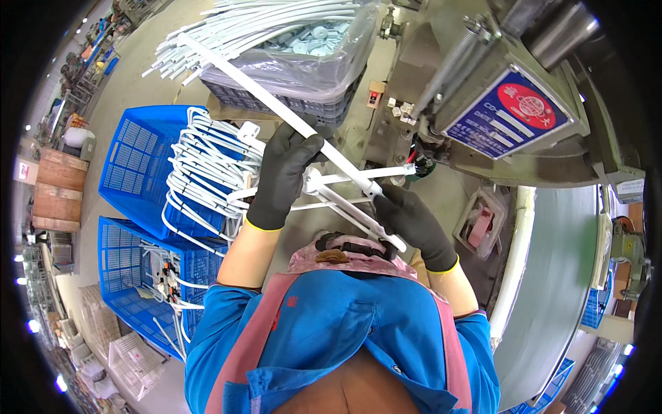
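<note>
A long straight white tube [258, 93] slants across in front of me, from the upper left down to my right hand. My left hand [284, 162], in a black glove with a yellow cuff, is closed round its middle. My right hand [412, 222], gloved the same way, pinches the tube's near end, where a small fitting sits. Just below is a white tubular frame [355, 215] with a round joint at its left end. One of its bars points right, towards the black tooling [422, 164] of the machine. My right fingers hide part of the frame.
A grey machine [579, 103] with a blue plate overhangs the right. Loose white tubes [186, 58] and small parts fill a plastic-lined crate [283, 93] ahead. Bent white tubes [207, 165] overflow a blue basket [131, 155] at left; another blue basket [124, 276] stands nearer.
</note>
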Motion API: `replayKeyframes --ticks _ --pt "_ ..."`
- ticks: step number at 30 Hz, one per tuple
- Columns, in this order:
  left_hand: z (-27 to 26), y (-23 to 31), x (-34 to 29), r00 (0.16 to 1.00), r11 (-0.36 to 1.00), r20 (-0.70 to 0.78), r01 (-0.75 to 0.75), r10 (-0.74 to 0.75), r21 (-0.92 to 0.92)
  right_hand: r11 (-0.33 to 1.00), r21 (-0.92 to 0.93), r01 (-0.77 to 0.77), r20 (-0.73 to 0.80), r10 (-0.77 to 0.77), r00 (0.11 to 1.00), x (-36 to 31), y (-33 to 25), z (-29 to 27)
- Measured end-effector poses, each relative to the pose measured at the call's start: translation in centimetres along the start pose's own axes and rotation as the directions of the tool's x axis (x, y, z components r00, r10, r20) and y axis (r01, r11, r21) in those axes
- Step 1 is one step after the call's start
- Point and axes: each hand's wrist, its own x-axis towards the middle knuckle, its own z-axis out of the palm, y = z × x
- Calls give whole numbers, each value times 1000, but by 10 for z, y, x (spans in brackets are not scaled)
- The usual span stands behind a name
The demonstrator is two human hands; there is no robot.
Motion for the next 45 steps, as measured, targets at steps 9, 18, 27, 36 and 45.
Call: replayKeyframes --ticks 9,18,27,36,45 --pt "-13 -35 8 992 936 103 -105 75 336 749 -616 245 -361 -545 757 -14 33 -5" --pt "-153 -60 56 893 996 -450 60 -27 61 756 -653 35 -344 -338 876 -79 65 -43" --pt "-160 -100 82 754 952 -641 -283 145 -117 729 -674 -121 -367 -188 911 -92 52 -43" --pt "-182 -115 82 762 974 -621 -227 186 14 581 -809 88 -257 -485 836 -86 61 -46" --pt "-174 -108 79 717 974 -672 -224 186 31 568 -820 61 -262 -469 843 -94 66 -45"
